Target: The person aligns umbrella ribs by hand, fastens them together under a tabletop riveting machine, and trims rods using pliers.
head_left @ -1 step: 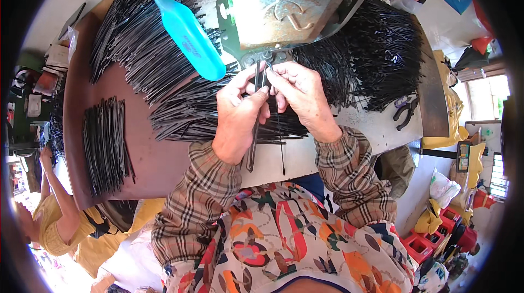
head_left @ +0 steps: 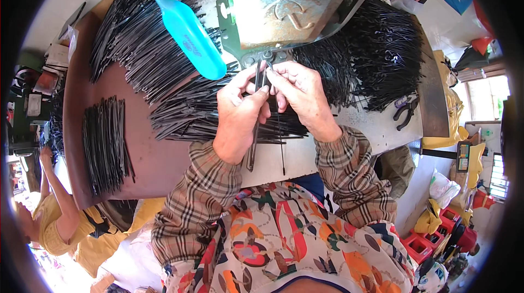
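Note:
Both hands work close together at the foot of a metal machine [head_left: 297,12]. My left hand [head_left: 236,115] is closed around a few narrow black strips [head_left: 252,154], whose lower ends stick out below the palm. My right hand [head_left: 307,96] pinches a thin black rod [head_left: 282,151] by its upper end; the rod hangs down and ends above the table's near edge. The tops of the strips and rod reach up to small metal fittings [head_left: 267,55] under the machine. My fingers partly hide where they meet.
Black strips lie in a large pile [head_left: 147,47] at left, with a smaller bundle [head_left: 106,145] nearer. Thin black rods heap up [head_left: 385,47] at right, beside pliers [head_left: 406,111]. A blue lamp-like paddle [head_left: 191,36] overhangs the left pile. A co-worker [head_left: 60,222] is at far left.

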Motion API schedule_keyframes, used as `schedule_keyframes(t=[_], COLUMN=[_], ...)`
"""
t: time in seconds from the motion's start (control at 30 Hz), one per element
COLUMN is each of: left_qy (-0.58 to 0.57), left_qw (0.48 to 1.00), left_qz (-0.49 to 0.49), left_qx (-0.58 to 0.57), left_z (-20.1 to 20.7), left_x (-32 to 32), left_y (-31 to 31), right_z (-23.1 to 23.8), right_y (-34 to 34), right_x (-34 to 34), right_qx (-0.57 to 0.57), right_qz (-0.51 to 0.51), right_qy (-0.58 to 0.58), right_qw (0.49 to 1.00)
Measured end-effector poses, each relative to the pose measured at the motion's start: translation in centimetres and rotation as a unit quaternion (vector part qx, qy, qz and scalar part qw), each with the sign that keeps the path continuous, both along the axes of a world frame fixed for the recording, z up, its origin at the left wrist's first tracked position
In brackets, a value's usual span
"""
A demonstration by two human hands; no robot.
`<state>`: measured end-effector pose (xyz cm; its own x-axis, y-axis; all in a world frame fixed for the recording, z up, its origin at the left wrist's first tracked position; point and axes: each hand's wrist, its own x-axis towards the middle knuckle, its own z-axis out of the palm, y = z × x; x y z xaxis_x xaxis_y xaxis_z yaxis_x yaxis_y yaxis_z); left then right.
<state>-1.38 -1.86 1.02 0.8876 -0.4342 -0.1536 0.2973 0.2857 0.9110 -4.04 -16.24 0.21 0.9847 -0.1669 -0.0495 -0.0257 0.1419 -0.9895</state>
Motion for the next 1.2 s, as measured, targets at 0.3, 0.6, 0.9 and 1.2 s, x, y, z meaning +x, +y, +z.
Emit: schedule_keyframes(t=[0.3, 0.6, 0.9, 1.2], left_qy=[-0.022, -0.055, -0.037, 0.108], left_qw=[0.999, 0.997, 0.999, 0.993], left_qz=[0.037, 0.049, 0.025, -0.040], left_qx=[0.027, 0.006, -0.002, 0.024], left_z=[0.8, 0.1, 1.0, 2.3], left_x=[0.3, 1.4, 1.0, -2.7], left_y=[-1.1, -1.6, -1.0, 2.7], right_z=[0.4, 0.4, 0.2, 0.1], right_y=[-0.6, -0.7, -0.7, 0.3], right_x=[0.7, 1.6, 1.8, 1.9], right_qx=[0.037, 0.082, 0.131, 0.140], right_qz=[0.015, 0.010, 0.013, -0.035], right_qy=[-0.001, -0.010, 0.018, 0.023], right_qw=[0.999, 0.997, 0.991, 0.989])
